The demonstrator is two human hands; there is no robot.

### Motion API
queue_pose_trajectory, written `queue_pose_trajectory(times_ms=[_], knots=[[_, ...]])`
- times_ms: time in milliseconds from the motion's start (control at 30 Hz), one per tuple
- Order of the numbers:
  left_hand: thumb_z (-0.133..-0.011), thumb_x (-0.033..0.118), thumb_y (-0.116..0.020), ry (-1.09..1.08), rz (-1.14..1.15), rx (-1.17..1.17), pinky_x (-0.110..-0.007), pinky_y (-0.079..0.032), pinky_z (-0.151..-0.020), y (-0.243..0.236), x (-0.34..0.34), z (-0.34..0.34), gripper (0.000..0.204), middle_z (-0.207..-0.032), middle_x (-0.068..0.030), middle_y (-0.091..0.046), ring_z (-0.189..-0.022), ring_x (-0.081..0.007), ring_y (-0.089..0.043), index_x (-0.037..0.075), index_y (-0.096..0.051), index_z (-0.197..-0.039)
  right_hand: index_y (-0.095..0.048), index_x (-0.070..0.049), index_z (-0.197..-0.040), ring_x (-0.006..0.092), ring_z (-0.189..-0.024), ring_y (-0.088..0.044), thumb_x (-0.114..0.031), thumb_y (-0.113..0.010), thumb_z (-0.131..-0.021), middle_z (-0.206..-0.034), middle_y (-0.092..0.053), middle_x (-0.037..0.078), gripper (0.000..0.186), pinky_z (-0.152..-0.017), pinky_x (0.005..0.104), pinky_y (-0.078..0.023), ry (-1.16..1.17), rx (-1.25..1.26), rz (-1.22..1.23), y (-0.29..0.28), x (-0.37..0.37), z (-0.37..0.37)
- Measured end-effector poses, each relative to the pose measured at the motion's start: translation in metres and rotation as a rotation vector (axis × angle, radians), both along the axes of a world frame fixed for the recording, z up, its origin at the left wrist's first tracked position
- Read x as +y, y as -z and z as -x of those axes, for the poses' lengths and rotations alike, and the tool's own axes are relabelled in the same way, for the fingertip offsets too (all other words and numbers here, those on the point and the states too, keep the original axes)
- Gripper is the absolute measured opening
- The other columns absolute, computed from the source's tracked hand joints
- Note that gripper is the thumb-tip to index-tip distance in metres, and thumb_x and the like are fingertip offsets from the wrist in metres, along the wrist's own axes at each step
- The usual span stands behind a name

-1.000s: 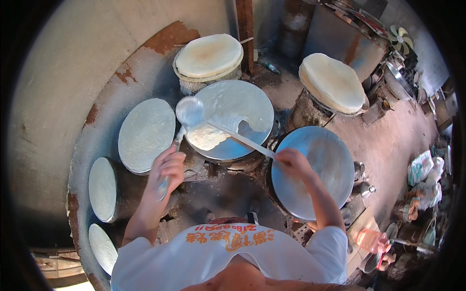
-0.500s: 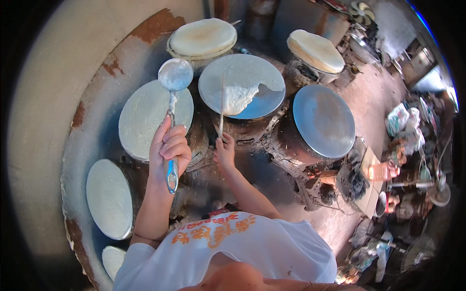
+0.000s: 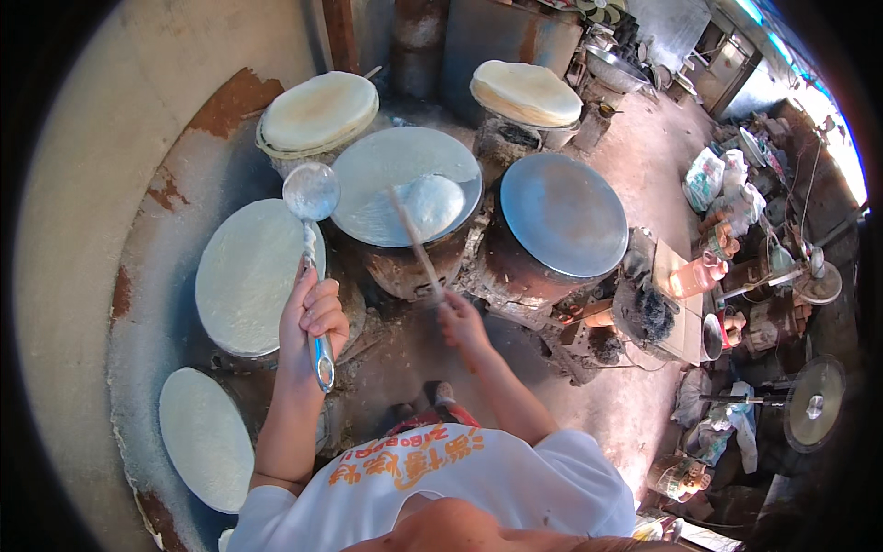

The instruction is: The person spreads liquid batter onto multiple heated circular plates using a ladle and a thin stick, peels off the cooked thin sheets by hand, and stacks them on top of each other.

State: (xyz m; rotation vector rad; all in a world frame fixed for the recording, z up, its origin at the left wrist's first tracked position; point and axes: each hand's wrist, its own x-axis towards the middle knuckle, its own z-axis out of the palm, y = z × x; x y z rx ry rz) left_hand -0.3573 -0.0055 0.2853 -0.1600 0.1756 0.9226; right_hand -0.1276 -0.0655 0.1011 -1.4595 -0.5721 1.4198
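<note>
Grasping ladle (image 3: 311,191) by handle w/ L grip (image 3: 315,317), stick (image 3: 416,241) by near end w/ R grip (image 3: 461,324). Expect both stiff, light, best held there; batter (image 3: 439,202) prob. soft, slippery.

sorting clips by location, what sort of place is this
Probably a small flatbread or pancake workshop: large round griddles, most spread with what looks like pale batter, stacks of thin rounds behind, and a ladle in the person's left hand.

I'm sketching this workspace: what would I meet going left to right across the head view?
Lower-left coated griddle, left hand holding a ladle, right hand holding a stick, bare griddle, pink container, round grey disc.
</note>
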Motion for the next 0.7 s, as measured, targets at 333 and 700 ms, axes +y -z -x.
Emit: queue_pose_trajectory(times_ms=[333,700], knots=[[-0.101,0.02,-0.035,0.063,-0.057,0.054,-0.02,-0.034,-0.036,0.005,0.027,-0.115,0.02,-0.061,0.002,-0.034,-0.039,-0.006,-0.035,0.01,-0.048,-0.09,-0.054,-0.012,-0.128,0.011,-0.058,-0.05,-0.018,-0.054,-0.092,-0.076,-0.056,0.0,0.036,-0.048,0.0273,-0.04,-0.123,-0.518,-0.221,0.01,0.073,-0.141],[-0.1,0.014,-0.036,0.026,-0.013,0.09,-0.018,-0.033,-0.035,0.009,0.051,-0.204,0.027,-0.063,0.0021,-0.036,-0.04,-0.0038,-0.036,0.019,-0.054,-0.119,-0.056,-0.02,-0.125,0.0359,-0.071,-0.062,-0.015,-0.05,-0.089,-0.077,-0.062,0.019,0.037,-0.067,0.0454,-0.049,-0.487,-0.975,-0.374,-0.035,0.107,-0.21]])
